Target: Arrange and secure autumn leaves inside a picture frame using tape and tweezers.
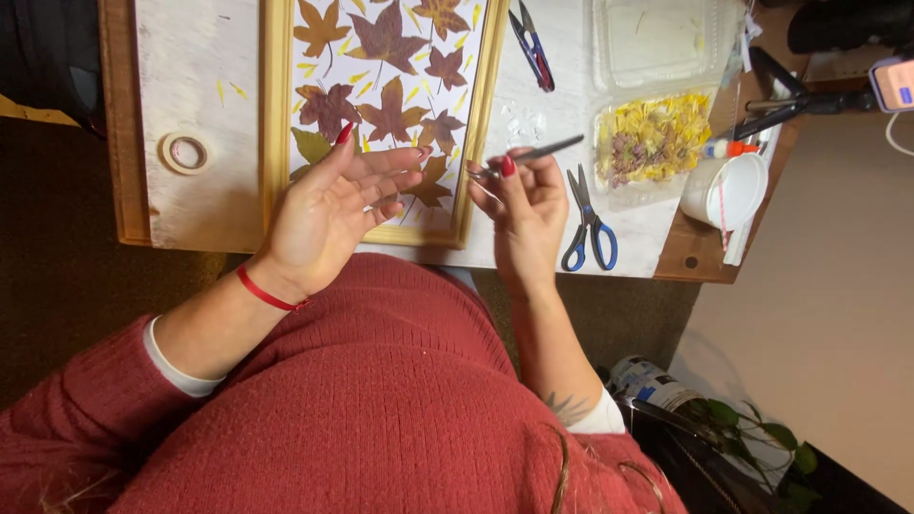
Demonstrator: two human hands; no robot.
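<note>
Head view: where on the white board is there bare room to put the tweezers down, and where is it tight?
The white board is bare left of the wooden frame, above and below the tape roll. A smaller gap lies between the frame's right rail and the blue scissors. Right side is crowded: petal tray, white cup, glue tube.

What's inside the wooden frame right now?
Pressed maple-type leaves in brown, purple and green, with small yellow petals scattered on white backing inside the wooden frame. The left hand covers the lower-left part, so what lies there is hidden.
</note>
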